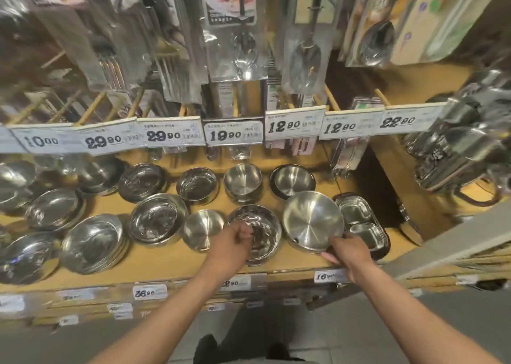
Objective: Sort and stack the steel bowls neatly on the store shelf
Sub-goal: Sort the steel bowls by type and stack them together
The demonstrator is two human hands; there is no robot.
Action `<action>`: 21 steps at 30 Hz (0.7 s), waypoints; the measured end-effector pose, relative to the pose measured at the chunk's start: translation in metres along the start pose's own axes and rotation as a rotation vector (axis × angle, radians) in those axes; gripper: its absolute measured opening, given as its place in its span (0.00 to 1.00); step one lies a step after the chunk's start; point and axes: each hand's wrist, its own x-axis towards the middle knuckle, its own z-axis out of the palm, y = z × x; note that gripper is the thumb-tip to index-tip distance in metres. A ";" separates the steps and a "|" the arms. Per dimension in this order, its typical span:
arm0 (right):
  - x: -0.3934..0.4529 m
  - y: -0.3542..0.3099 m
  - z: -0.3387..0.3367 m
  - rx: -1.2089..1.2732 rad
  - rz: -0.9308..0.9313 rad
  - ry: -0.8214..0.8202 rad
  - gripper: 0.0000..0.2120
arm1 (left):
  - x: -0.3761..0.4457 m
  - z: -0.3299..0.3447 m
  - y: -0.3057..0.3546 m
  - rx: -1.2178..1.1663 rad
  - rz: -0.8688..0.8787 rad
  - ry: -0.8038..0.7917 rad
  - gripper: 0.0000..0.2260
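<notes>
Several steel bowls stand in rows on a wooden store shelf point(154, 269). My right hand point(347, 254) grips the near rim of a wide brushed steel bowl point(312, 221) and holds it tilted toward me at the front right. My left hand point(235, 240) is curled over the near rim of a shiny stack of bowls point(261, 232) in the front middle; its fingertips are hidden. A small brushed bowl point(203, 229) sits just left of that stack. Further stacks point(159, 217) point(92, 242) stand to the left, and smaller bowls point(243, 182) point(293, 181) stand behind.
Rectangular steel trays point(362, 222) lie right of the tilted bowl. Price tags point(233, 134) line the upper shelf edge just above the back row. Packaged cutlery point(237, 32) hangs above. Steel containers point(459, 148) crowd the right side. A grey shelf edge point(453, 239) juts in at right.
</notes>
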 end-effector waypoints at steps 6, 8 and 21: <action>-0.014 -0.007 -0.014 0.022 -0.070 0.079 0.07 | -0.008 0.008 0.005 0.053 0.047 -0.023 0.08; -0.029 -0.008 -0.023 0.067 -0.083 0.086 0.07 | -0.010 0.013 0.008 0.104 0.073 -0.058 0.07; -0.167 0.068 -0.059 0.372 -0.055 0.302 0.18 | -0.005 0.082 0.005 0.115 -0.057 -0.373 0.06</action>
